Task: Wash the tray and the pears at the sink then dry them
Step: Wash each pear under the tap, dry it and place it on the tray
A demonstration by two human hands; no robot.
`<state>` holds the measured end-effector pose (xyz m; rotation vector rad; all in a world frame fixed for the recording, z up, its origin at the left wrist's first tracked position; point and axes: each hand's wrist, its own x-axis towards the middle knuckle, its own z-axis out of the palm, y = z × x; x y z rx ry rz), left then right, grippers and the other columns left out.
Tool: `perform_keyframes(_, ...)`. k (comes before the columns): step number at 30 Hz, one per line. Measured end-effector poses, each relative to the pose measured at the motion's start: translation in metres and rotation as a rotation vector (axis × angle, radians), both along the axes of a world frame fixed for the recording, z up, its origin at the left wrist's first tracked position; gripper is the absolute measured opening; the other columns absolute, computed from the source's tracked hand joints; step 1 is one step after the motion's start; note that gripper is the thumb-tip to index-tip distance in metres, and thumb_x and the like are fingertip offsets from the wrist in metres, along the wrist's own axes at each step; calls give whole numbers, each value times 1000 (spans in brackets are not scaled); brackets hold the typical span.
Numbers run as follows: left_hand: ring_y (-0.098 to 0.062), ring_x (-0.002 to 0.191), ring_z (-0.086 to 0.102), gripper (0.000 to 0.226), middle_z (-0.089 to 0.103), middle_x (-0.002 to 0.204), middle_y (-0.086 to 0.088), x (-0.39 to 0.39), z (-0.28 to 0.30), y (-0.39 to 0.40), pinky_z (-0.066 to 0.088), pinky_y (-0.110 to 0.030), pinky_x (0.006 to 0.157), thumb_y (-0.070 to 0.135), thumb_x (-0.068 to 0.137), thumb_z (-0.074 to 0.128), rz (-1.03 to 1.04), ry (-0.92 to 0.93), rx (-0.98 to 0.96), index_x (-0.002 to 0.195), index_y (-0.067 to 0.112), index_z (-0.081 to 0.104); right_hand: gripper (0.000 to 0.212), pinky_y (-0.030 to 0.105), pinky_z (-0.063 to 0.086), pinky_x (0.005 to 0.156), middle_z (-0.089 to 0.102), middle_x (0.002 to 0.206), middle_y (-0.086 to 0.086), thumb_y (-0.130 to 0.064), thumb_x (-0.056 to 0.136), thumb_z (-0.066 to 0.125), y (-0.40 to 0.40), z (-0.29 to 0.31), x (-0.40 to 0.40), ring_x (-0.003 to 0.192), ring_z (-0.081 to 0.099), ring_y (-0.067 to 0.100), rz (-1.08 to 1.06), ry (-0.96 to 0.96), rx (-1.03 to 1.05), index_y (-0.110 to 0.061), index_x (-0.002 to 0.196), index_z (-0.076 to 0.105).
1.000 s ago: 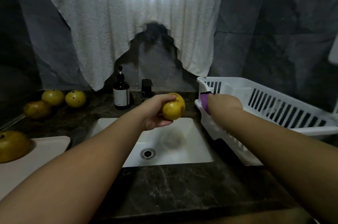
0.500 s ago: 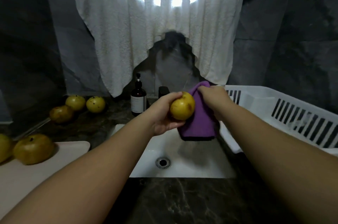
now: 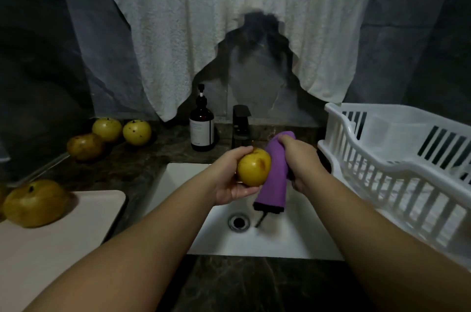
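L hand gripped pear over sink; R hand clutched purple cloth beside it; best wrap cloth round fruit, turn pear w/ L grip.

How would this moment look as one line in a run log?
left hand: holds pear | right hand: grips purple cloth | over sink | step: drying

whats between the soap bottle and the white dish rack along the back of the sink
In the head view, the black faucet stands between the soap bottle and the dish rack, with the top of the purple cloth held just in front.
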<state>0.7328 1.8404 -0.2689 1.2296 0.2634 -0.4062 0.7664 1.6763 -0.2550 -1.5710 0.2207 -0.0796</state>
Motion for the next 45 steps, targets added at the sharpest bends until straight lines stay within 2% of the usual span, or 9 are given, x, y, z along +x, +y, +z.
perform_keyframes(6, -22, 65, 73, 58, 70, 102, -14, 12, -34, -8, 59, -31, 51, 58, 93, 66, 116, 5, -134, 131, 15, 64, 42, 34, 53, 68, 73, 72, -3, -62, 90, 60, 13, -27, -16, 73, 69, 19, -21, -198, -180, -24, 80, 74)
perform_keyframes(10, -21, 63, 74, 63, 73, 98, -14, 16, -39, -4, 58, -29, 49, 66, 96, 57, 164, -18, -170, 133, 15, 63, 36, 34, 56, 74, 74, 89, -3, -69, 89, 53, 18, -39, -25, 80, 70, 14, 170, -265, -142, -40, 88, 75)
perform_keyframes(14, -24, 75, 75, 64, 75, 97, -13, 16, -33, 5, 64, -36, 57, 64, 94, 60, 126, -40, -283, 132, 13, 67, 15, 7, 45, 82, 58, 115, -26, -45, 103, 53, 16, -42, -21, 106, 57, -7, 278, -483, -334, -44, 108, 67)
perform_keyframes(19, -23, 82, 77, 40, 77, 95, -10, 10, -29, 1, 61, -32, 58, 48, 96, 66, 28, -148, -301, 117, 16, 75, 47, 16, 32, 100, 34, 141, -21, -65, 91, 45, 27, -51, -20, 129, 36, 2, 277, -668, -680, -47, 134, 52)
perform_keyframes(23, -23, 91, 77, 47, 77, 108, -10, 9, -30, -3, 62, -35, 65, 52, 96, 66, 28, -185, -303, 125, 16, 73, 43, 9, 34, 88, 37, 139, -15, -59, 101, 41, 30, -48, -12, 112, 45, -6, 252, -613, -627, -43, 142, 44)
perform_keyframes(27, -25, 86, 78, 43, 79, 105, -14, 8, -32, -4, 62, -37, 64, 45, 93, 71, 58, -166, -304, 126, 17, 71, 34, 27, 51, 86, 56, 130, -8, -59, 103, 39, 30, -51, -5, 105, 59, 4, 244, -315, -184, -48, 135, 47)
perform_keyframes(32, -25, 83, 78, 41, 78, 96, -12, 6, -33, -11, 61, -33, 62, 49, 84, 78, 32, -111, -299, 106, 14, 80, 49, 9, 40, 81, 39, 129, -23, -68, 95, 40, 34, -57, -19, 110, 48, -12, 220, -528, -486, -47, 138, 47)
perform_keyframes(38, -31, 99, 76, 53, 74, 118, -20, 4, -29, -9, 64, -42, 75, 48, 88, 73, -22, -120, -411, 125, 10, 75, 29, 24, 50, 84, 59, 125, -10, -55, 104, 40, 32, -51, -14, 105, 59, 0, 211, -396, -170, -46, 126, 57)
perform_keyframes(45, -30, 100, 76, 60, 76, 113, -15, 1, -28, -8, 63, -39, 73, 60, 87, 73, 20, -113, -349, 125, 13, 73, 29, 7, 41, 77, 48, 125, -23, -58, 99, 45, 32, -48, -24, 111, 50, -12, 152, -565, -387, -48, 124, 55)
